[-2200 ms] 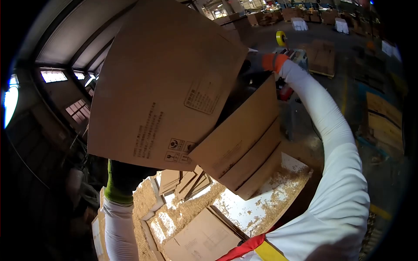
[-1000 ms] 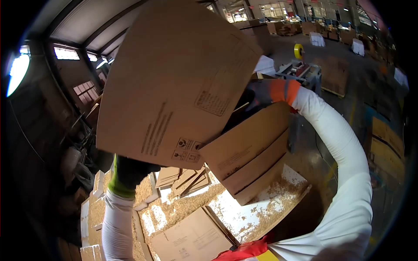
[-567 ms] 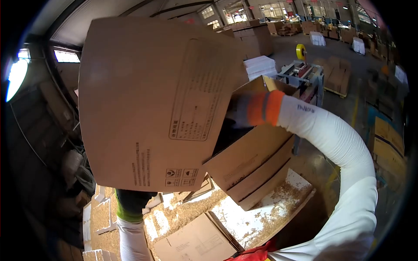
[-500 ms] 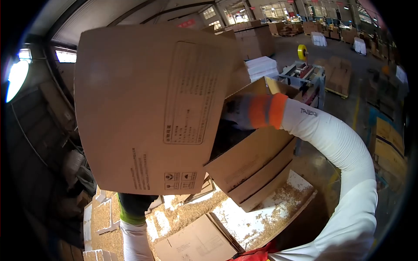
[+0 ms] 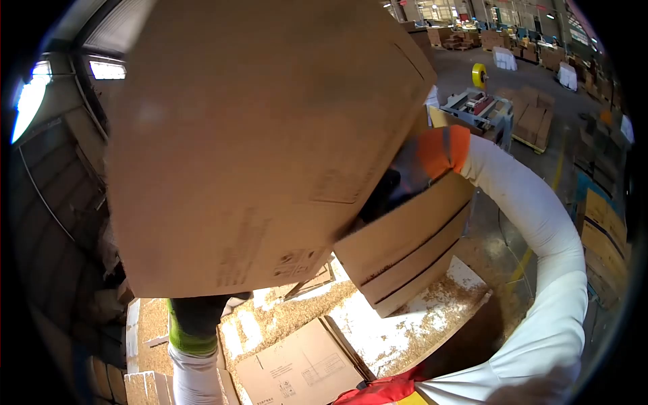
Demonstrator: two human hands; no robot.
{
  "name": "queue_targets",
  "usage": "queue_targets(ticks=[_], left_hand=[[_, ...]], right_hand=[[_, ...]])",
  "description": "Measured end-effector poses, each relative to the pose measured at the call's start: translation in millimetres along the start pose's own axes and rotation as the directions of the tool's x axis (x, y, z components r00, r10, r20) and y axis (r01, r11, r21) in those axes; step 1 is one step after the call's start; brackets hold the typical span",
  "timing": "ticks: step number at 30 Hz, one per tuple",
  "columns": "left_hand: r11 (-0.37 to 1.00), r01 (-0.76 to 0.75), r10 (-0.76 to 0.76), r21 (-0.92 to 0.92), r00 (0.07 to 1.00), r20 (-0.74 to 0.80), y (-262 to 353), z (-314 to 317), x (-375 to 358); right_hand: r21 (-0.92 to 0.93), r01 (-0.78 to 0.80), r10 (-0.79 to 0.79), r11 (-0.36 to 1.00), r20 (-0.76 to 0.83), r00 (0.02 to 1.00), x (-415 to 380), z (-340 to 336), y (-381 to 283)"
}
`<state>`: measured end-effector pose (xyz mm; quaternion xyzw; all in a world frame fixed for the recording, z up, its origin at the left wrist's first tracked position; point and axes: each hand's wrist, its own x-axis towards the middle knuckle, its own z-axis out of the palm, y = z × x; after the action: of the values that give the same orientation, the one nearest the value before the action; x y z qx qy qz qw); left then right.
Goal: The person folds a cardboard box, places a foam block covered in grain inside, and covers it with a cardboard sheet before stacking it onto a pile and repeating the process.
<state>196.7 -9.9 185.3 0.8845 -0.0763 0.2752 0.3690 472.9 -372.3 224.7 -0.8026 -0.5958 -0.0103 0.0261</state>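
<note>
The cardboard carton (image 5: 253,152) is seemingly steadied by left grip (image 5: 199,316) below and right grip (image 5: 387,190) inside; closure cannot be told

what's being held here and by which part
A large brown printed cardboard box: the black-gloved left hand appears to support its lower edge; the orange-cuffed right hand reaches into its opening, both grips hidden.
</note>
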Motion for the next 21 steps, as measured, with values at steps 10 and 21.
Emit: queue_targets(ticks=[10,21], left_hand=[[0.708,0.35,-0.143,-0.613,0.922,0.361,110,7,56],[0.963,0.008,0.109,-0.269,0.902,0.418,73,9,89]], right_hand=[[0.079,-0.094,0.119,0.992,-0.422,0.899,-112,13,1],[0.787,0.34,0.71,0.515,-0.614,0.344,-177,158,157]])
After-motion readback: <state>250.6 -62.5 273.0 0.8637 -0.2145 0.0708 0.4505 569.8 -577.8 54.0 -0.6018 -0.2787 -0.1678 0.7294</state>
